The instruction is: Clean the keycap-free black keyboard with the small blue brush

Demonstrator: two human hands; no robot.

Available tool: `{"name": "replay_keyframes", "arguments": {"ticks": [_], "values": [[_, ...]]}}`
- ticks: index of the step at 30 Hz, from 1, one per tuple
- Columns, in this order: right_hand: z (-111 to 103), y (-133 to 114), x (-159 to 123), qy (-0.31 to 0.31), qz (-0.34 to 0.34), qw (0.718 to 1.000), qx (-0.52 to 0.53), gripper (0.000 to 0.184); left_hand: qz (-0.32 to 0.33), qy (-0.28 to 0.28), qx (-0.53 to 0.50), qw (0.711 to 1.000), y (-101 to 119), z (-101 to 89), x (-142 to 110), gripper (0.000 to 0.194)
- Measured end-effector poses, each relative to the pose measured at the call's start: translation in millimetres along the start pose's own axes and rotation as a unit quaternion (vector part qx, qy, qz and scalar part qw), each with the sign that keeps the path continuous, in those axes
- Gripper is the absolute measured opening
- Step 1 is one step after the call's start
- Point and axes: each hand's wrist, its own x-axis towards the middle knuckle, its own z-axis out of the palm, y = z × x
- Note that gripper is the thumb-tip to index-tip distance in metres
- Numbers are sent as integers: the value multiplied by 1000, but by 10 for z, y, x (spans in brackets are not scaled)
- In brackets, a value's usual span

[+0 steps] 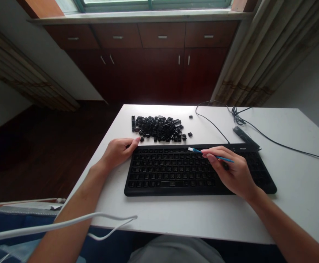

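A black keyboard [173, 190] with its keycaps removed lies on the white table, its bare key sockets showing. In my right hand [232, 168] is a slim blue brush [196, 150], pinched between thumb and fingers. Its pale tip points left, over the top row of sockets near the middle. My left hand [118, 152] is closed at the keyboard's upper left corner, with the thumb along the back edge and the other fingers partly hidden. Behind the keyboard sits a heap of loose black keycaps [159, 128], close to my left thumb.
A thin black cable [214, 126] runs from the keyboard's back to a bundled coil [237, 116]. A long black strip [245, 137] lies by the keyboard's upper right corner. A white cable [74, 219] crosses over my left forearm. Beyond the table [293, 146] stand wooden cabinets [159, 73].
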Motion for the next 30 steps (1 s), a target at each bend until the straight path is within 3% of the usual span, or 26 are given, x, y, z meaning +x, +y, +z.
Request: {"name": "replay_keyframes", "arguments": {"ticks": [3,6,12,14,16,19,22,26,28,30], "values": [[45,-55,-44,-10,83,991,103,21,1,1,-1,1000,7,-1,-3,48],[64,-85,-70,-12,109,984,138,17,1,0,-4,1000,8,-2,-3,48],[63,-57,-26,-116,160,957,212,17,11,0,-10,1000,-21,6,-4,48],[59,-7,-23,-112,125,975,149,17,15,0,-14,1000,-28,11,-4,48],[49,48,-31,-50,20,998,16,24,17,1,-17,1000,-32,13,-4,48],[26,82,-46,61,-114,984,-124,39,17,3,-19,1000,-34,11,-4,47],[14,43,-47,48,-72,993,-76,35,16,4,-20,1000,-37,4,-6,47],[25,18,-42,-78,59,993,65,20,13,3,-17,1000,-39,-2,-6,47],[35,47,-43,-73,43,996,29,22,12,1,-17,1000,-39,-2,-6,48],[44,81,-45,-14,-30,997,-63,29,12,1,-17,1000,-41,-1,-8,48]]}}
